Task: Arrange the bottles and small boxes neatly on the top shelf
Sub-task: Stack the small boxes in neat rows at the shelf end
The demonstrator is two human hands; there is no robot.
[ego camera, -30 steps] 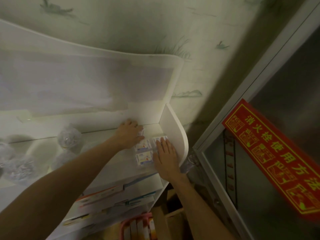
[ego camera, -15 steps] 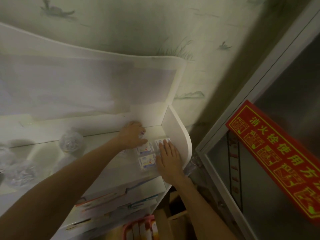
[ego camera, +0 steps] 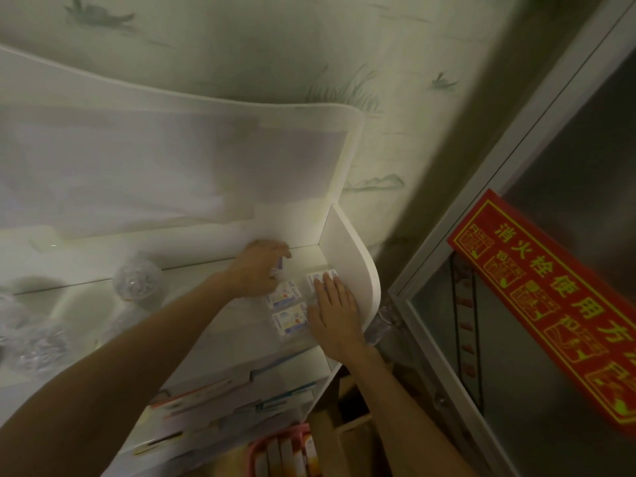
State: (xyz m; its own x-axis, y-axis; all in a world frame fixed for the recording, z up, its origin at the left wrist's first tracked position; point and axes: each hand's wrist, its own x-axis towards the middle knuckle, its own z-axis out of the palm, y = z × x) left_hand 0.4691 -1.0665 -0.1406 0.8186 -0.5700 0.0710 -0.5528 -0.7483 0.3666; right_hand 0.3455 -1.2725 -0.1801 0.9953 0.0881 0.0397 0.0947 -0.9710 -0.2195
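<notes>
- Bottles (ego camera: pixel 137 283), wrapped in clear film, stood at left of top shelf (ego camera: pixel 220 325), well apart from the boxes.
- Left hand (ego camera: pixel 256 270) curled over a small box (ego camera: pixel 280 266) near back wall; gripped, seemingly.
- Two small boxes (ego camera: pixel 287 306) lay flat, one behind the other, between the hands.
- Right hand (ego camera: pixel 334 309) laid flat, fingers straight, pressing another box (ego camera: pixel 318 277) beside side panel (ego camera: pixel 347 266).
- Step judged: squaring boxes into right corner.
- Next move judged: set held box flush with row, then bring bottles closer.
</notes>
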